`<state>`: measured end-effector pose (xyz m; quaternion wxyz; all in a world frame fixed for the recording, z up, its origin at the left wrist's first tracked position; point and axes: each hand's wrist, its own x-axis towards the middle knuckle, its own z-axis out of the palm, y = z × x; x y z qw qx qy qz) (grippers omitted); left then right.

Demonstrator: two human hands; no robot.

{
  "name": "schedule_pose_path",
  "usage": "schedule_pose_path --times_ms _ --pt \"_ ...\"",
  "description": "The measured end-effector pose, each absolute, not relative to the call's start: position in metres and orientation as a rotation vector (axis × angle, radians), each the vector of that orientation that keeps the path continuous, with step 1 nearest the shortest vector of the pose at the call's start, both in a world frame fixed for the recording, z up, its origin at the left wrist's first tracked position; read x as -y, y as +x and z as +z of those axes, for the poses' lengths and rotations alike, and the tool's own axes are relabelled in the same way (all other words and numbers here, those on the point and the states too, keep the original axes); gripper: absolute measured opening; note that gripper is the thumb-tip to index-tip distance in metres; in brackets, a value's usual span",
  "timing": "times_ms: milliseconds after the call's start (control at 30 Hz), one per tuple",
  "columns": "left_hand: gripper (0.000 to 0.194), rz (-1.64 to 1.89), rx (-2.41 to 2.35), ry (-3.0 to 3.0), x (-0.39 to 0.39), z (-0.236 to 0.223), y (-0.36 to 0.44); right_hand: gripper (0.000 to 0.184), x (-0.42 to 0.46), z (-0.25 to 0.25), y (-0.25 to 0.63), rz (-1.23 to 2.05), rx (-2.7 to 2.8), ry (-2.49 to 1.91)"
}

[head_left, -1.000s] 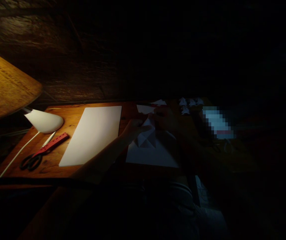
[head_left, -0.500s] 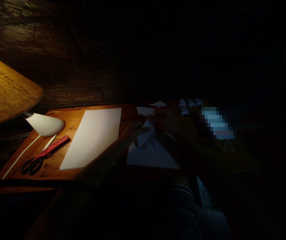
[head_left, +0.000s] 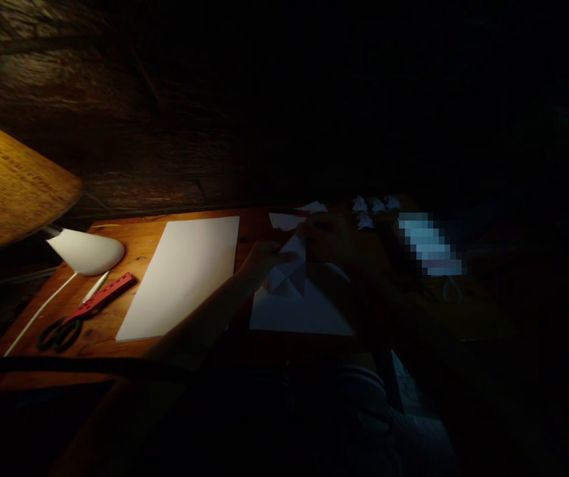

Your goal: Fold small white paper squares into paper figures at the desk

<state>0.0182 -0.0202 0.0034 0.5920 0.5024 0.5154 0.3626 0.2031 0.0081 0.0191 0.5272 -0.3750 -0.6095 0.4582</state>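
A creased, partly folded piece of paper is held up between both hands over a white sheet on the wooden table. My left hand grips its left side, thumb lying across the front. At its top corner, my right hand is closed on the paper; deep shadow hides most of these fingers. Creases cross the lower part of the paper in an X. Behind the hands lie some loose paper pieces.
On the left stand a lamp with a yellow shade and white base, black-handled scissors and a red strip. White paper lies left of my hands. Several small folded paper shapes and a blurred-out bright rectangle are at right.
Both hands keep their hold on the folded paper with hardly any movement. The whole view shifts slightly as the camera moves.
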Motion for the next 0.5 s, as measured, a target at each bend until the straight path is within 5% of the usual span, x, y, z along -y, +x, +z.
schedule_pose_path --times_ms 500 --pt "0.035 1.217 -1.188 1.018 0.0234 -0.0013 0.0181 0.044 -0.0055 0.0214 0.208 1.221 1.729 -1.031"
